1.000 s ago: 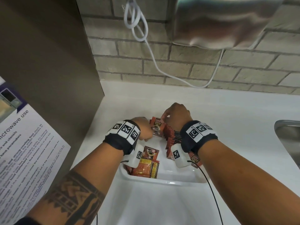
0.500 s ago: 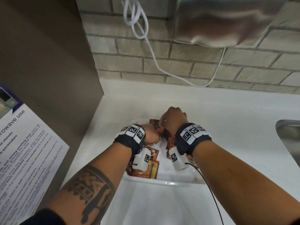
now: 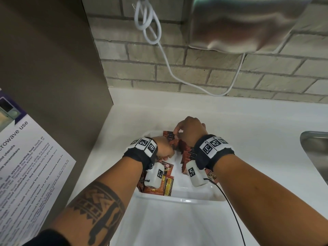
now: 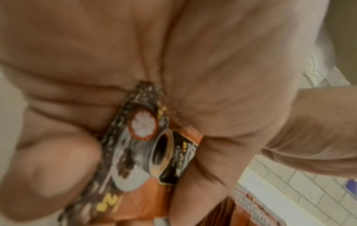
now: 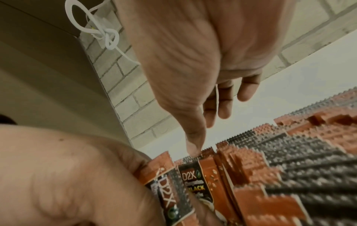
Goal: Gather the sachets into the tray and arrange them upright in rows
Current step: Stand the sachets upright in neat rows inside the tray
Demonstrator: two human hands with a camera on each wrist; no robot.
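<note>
A white tray (image 3: 179,199) sits on the counter. Along its right side stands a row of upright brown-and-black sachets (image 3: 188,153), seen close in the right wrist view (image 5: 280,168). Several more sachets (image 3: 159,187) lie flat in the tray's near left corner. My left hand (image 3: 164,148) grips one D2X sachet (image 4: 146,145) (image 5: 170,191) upright beside the far end of the row. My right hand (image 3: 188,130) hovers over that end. Its thumb tip (image 5: 193,149) touches the top edge of the end sachet, and its other fingers (image 5: 226,107) hang free.
A grey panel (image 3: 53,68) with a microwave notice (image 3: 26,166) stands at the left. Behind are a brick wall, a white cable (image 3: 168,71) and a steel dispenser (image 3: 248,23). A steel sink edge (image 3: 314,148) is at the right. Bare counter lies around the tray.
My left hand has brought its sachet right and forward, up to the far end of the row. The right hand has shifted slightly farther along the row top.
</note>
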